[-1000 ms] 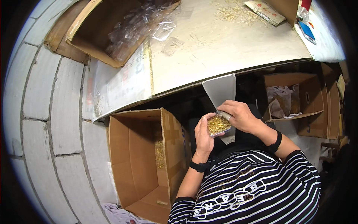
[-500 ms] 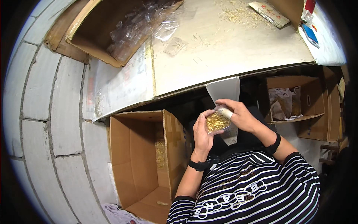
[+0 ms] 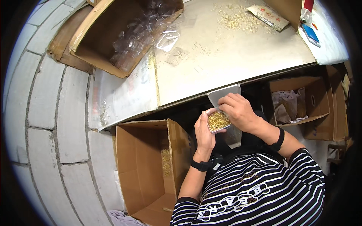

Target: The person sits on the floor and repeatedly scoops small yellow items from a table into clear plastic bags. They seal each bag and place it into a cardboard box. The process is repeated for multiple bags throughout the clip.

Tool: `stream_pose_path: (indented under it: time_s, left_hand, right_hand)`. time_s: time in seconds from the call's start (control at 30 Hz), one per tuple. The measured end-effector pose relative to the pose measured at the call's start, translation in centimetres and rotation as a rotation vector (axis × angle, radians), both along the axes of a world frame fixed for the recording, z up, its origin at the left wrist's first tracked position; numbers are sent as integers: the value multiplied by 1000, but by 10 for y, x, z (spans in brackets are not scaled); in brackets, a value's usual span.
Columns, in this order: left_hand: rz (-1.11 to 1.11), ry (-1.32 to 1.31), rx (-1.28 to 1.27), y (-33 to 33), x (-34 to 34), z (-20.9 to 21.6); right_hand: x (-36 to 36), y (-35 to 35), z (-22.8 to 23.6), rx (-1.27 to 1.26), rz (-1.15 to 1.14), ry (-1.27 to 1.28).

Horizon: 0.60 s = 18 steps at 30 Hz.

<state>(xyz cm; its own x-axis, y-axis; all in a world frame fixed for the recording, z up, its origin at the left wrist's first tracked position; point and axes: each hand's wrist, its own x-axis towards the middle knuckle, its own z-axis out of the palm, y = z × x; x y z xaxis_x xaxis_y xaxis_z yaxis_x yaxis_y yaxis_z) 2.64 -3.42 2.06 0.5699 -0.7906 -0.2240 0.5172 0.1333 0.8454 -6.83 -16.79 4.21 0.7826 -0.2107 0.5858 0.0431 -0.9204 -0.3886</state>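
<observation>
My left hand (image 3: 204,132) is wrapped round a small clear plastic box (image 3: 216,132) from its left side and below. The box is heaped with thin gold-coloured metal pins (image 3: 218,121), its top uncovered. Over its far right edge hovers my right hand (image 3: 239,113), fingers curled and closed with the knuckles up. What lies under those fingertips, if anything, is hidden. Both hands are in front of my body, just below the front edge of the table.
An opened carton (image 3: 145,162) stands left of my arm, with gold pins at its inner side. Another carton (image 3: 316,98) with white bags sits right. On the table (image 3: 233,56) are scattered pins, a flat packet (image 3: 267,18) and a box of clear plastic cases (image 3: 139,37).
My right hand has curled its fingers and turned knuckles-up at the box's far edge; its pale-wrapped thumb no longer shows. The left hand still holds the box. The view has shifted slightly.
</observation>
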Motion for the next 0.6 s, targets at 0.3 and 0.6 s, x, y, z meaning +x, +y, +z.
stream_pose_path:
  time_s: [0.3,0.6]
  left_hand:
    - [188,-88,4,-31,79,22]
    - [250,-661,567,-34,168,21]
  right_hand:
    - [108,-33,29,-331,207,173]
    - [216,-56,40,-269,248,403]
